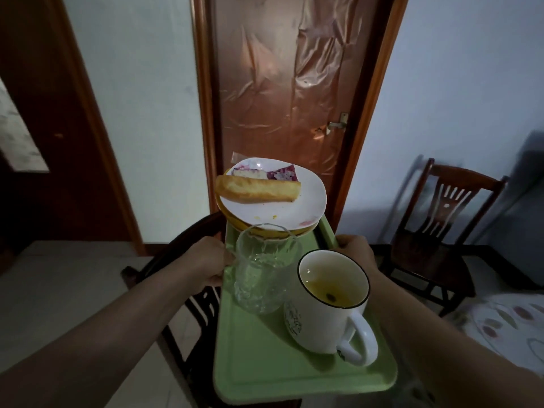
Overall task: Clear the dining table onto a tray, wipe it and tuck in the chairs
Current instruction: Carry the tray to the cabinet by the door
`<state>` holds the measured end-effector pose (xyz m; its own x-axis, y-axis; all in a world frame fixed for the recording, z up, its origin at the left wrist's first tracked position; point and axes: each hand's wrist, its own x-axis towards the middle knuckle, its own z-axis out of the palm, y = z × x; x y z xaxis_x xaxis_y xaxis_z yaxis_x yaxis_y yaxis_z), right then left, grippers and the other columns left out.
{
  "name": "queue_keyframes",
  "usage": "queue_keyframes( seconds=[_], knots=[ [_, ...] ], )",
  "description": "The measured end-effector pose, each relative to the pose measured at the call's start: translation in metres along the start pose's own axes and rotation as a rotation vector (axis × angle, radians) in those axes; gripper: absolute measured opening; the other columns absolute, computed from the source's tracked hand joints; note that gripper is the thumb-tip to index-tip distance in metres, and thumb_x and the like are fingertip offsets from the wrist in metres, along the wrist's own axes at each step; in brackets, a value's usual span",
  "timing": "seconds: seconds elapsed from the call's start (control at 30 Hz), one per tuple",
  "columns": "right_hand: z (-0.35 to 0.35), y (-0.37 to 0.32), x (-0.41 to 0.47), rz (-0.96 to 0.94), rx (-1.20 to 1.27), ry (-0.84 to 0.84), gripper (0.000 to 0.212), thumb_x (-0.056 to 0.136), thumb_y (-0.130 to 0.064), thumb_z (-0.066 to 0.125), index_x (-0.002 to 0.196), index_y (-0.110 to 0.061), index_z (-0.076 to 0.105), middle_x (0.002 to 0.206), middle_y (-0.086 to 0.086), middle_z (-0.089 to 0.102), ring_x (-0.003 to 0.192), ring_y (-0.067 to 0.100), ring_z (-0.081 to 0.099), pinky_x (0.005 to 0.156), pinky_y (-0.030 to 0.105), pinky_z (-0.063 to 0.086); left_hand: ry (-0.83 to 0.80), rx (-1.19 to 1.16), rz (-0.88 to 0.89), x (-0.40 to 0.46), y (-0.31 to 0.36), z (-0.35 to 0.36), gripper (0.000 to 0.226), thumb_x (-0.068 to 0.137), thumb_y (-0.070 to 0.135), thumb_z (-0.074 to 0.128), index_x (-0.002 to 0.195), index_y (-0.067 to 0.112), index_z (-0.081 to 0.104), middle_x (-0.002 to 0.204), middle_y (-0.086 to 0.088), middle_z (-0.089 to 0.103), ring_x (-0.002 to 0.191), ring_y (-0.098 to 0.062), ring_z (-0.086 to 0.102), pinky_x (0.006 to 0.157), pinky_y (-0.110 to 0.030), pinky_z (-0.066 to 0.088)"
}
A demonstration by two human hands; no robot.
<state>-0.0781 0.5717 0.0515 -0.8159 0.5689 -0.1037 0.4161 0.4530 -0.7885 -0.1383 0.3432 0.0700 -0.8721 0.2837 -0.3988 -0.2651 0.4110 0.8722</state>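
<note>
Gripping green tray edges, both hands, left, right, dark chair beneath, closed door ahead

A dim room with pale walls and a light tiled floor; a film-covered brown door stands ahead, a dark wooden chair at right.

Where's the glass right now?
In the head view, the glass stands mid-tray, left of the white mug and just in front of the stacked plates.
</note>
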Motion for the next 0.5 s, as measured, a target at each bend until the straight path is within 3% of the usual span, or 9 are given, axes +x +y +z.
queue_keyframes(
  seconds=[0.1, 0.23, 0.37, 0.43, 0.5],
  knots=[
    [0.033, -0.029, -0.006, -0.038, 0.015, -0.023, 0.03, 0.084, -0.001, 0.059, 0.111, -0.008, 0.069, 0.105, 0.017, 0.069, 0.102, 0.035, 0.061, 0.09, 0.041, 0.051, 0.031, -0.027, -0.01, -0.005, -0.013, -0.042, 0.031, 0.087, -0.003, 0.054, 0.058, 0.007, 0.05, 0.035, 0.003, 0.05, 0.032, -0.006, 0.047, 0.037, -0.015, 0.043],
    [0.076, -0.068, -0.017, -0.084, 0.013, -0.083, 0.031, 0.084, 0.0, 0.057, 0.113, -0.004, 0.067, 0.11, 0.019, 0.066, 0.106, 0.037, 0.059, 0.095, 0.043, 0.048, 0.105, -0.058, -0.007, -0.012, -0.031, -0.098, 0.034, 0.087, -0.008, 0.051, 0.056, 0.005, 0.045, 0.034, 0.0, 0.046, 0.024, -0.004, 0.042, 0.032, -0.012, 0.036],
    [0.12, -0.11, -0.029, -0.153, 0.004, -0.137, 0.018, 0.081, 0.002, 0.059, 0.094, -0.003, 0.07, 0.087, 0.018, 0.067, 0.087, 0.03, 0.06, 0.077, 0.035, 0.046, 0.194, -0.082, -0.016, -0.016, -0.052, -0.153, 0.019, 0.088, -0.003, 0.054, 0.071, 0.004, 0.052, 0.058, -0.007, 0.051, 0.037, -0.01, 0.046, 0.044, -0.021, 0.044],
    [0.139, -0.128, -0.032, -0.193, -0.007, -0.174, 0.021, 0.082, 0.001, 0.06, 0.1, -0.002, 0.071, 0.093, 0.02, 0.069, 0.091, 0.032, 0.062, 0.076, 0.033, 0.046, 0.207, -0.112, -0.026, -0.021, -0.058, -0.175, 0.005, 0.088, 0.0, 0.056, 0.086, 0.003, 0.06, 0.071, -0.01, 0.057, 0.048, -0.013, 0.05, 0.054, -0.025, 0.046],
    [0.162, -0.148, -0.034, -0.233, -0.014, -0.213, 0.025, 0.082, 0.002, 0.06, 0.106, 0.0, 0.069, 0.098, 0.021, 0.069, 0.095, 0.035, 0.063, 0.078, 0.035, 0.047, 0.229, -0.136, -0.027, -0.025, -0.067, -0.2, 0.01, 0.089, 0.001, 0.057, 0.097, 0.003, 0.063, 0.08, -0.012, 0.06, 0.056, -0.016, 0.051, 0.058, -0.027, 0.048]
  ],
)
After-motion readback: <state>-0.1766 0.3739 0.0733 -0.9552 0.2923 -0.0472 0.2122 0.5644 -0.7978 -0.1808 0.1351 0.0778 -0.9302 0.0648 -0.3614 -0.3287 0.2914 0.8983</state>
